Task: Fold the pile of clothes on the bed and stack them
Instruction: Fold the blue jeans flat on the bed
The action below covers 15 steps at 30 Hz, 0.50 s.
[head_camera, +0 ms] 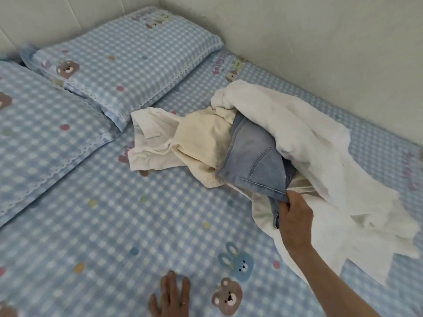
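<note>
Soft even daylight, slight blur, edges bowed.

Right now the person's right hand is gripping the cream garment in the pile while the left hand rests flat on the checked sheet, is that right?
Not quite. In the head view the right hand is gripping the blue denim garment, not the cream garment lying beside it. The left hand does rest flat on the checked sheet.
</note>
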Motion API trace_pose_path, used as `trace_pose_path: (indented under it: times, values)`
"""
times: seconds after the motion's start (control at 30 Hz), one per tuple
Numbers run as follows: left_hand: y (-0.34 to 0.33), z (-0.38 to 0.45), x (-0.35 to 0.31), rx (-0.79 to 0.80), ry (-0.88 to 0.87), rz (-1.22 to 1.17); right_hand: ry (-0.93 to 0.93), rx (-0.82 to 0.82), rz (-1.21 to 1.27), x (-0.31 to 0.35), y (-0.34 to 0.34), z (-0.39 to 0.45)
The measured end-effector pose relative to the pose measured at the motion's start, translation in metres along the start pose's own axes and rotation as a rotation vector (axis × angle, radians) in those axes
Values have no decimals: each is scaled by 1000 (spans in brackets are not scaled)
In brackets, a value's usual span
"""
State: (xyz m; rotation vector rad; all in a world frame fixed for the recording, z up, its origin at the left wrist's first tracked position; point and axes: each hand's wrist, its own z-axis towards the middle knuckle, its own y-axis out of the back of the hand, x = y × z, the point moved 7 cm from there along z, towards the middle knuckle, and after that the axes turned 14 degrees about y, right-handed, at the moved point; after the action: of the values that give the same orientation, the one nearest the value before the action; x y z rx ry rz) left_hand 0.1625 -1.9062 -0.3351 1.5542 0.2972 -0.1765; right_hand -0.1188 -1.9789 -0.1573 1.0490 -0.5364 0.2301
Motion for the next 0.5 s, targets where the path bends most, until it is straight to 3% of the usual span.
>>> trace_pose_path:
  times: [0.07,0.1,0.13,0.23,0.33,0.37,0.4,0.5]
  values:
    - [2,-31,16,534,66,-11,22,32,-15,7,28,-16]
    - [4,-50,14,649,61,-9,24,52,-31,12,40,-23]
    - [8,-54,15,663,87,-31,33,74,-52,19,53,-35]
    - [41,-68,5,612,-49,161,113,147,-78,46,85,-77]
    - [64,-97,14,758,10,251,208,236,-199,66,105,-129]
    - [76,-108,13,713,-53,277,206,255,-214,72,111,-148]
    - [83,-121,12,764,-76,305,206,267,-216,77,118,-166]
    - [102,-152,12,702,-72,95,200,341,-222,91,137,-220]
